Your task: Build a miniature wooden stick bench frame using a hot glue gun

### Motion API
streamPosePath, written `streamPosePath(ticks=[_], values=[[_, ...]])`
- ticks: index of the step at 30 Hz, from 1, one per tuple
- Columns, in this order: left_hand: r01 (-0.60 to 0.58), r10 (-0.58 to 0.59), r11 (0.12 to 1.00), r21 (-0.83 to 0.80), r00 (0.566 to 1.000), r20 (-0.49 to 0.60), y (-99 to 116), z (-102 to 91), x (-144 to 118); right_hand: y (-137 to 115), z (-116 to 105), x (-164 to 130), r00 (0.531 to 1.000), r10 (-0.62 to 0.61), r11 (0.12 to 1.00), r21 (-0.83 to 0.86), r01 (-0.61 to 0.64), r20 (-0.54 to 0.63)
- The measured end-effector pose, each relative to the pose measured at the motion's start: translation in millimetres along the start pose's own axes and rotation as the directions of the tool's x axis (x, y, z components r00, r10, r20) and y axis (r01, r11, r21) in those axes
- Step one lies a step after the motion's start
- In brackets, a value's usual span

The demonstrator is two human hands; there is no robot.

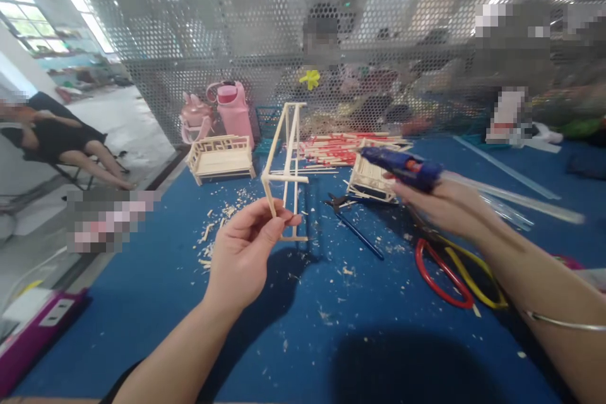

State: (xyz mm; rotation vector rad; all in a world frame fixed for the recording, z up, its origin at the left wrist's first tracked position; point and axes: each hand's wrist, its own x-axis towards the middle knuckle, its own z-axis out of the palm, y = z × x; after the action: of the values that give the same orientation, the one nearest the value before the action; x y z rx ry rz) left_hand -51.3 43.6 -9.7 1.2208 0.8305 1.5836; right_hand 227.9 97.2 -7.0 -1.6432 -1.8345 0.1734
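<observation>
Left hand: my left hand (243,246) pinches the lower leg of the stick frame (286,170) between thumb and fingertips, keeping it upright above the blue table (156,278).
Right hand: my right hand (438,202) is wrapped around the glue gun (402,167), its nozzle pointing left toward the frame but well apart from it.
Frame: thin sticks, tall and a little tilted; its foot bar hangs just beside my fingers.
How I would do it well: I judge a firm pinch close to a joint steadies the frame best, with the fingers kept off the spot the nozzle meets, since hot glue would burn them.
Amount: a small bead seems right, as the sticks are thin and extra glue would show.
Risk: squeezing too hard could snap a joint, I think.
Nearby: a small wooden bench (220,158) stands behind to the left, scissors (454,268) with red and yellow handles lie under my right wrist, and wood chips (222,221) litter the table.
</observation>
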Motion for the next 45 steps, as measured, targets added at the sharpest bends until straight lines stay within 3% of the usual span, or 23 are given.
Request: streamPosePath(ticks=[3, 6, 9, 13, 20, 25, 40, 45], values=[[-0.007, 0.007, 1.000, 0.002, 1.000, 0.011, 0.9, 1.8, -1.8, -12.3, -8.2, -16.1, 0.957, -0.226, 0.966, 0.168, 0.197, 0.180], [-0.015, 0.014, 1.000, 0.005, 1.000, 0.018, 1.5, 4.7, -4.3, -25.3, -12.6, -29.4, 0.879, -0.441, 0.883, 0.261, 0.390, 0.180], [-0.011, 0.011, 1.000, 0.000, 1.000, 0.023, 1.1, 6.6, -5.4, -32.9, -10.4, -37.8, 0.840, -0.509, 0.849, 0.269, 0.454, 0.190], [-0.004, 0.004, 1.000, 0.005, 1.000, 0.030, -0.2, 6.8, -5.8, -35.5, -6.4, -43.8, 0.850, -0.503, 0.857, 0.214, 0.468, 0.154], [-0.005, 0.005, 1.000, -0.007, 0.998, 0.056, -1.5, 6.7, -6.9, -44.3, -4.6, -44.1, 0.839, -0.512, 0.840, 0.312, 0.444, 0.184], [0.009, -0.009, 1.000, 0.003, 0.998, 0.056, -1.4, 6.8, -6.1, -44.4, -3.1, -44.6, 0.860, -0.481, 0.856, 0.301, 0.419, 0.171], [0.011, -0.012, 1.000, 0.016, 0.999, 0.048, 0.5, 8.0, -7.1, -39.9, -2.7, -46.7, 0.866, -0.377, 0.906, 0.324, 0.272, 0.327], [0.001, -0.003, 1.000, 0.022, 0.998, 0.059, 1.2, 8.0, -7.4, -42.4, -2.7, -46.7, 0.888, -0.341, 0.919, 0.309, 0.246, 0.307]])
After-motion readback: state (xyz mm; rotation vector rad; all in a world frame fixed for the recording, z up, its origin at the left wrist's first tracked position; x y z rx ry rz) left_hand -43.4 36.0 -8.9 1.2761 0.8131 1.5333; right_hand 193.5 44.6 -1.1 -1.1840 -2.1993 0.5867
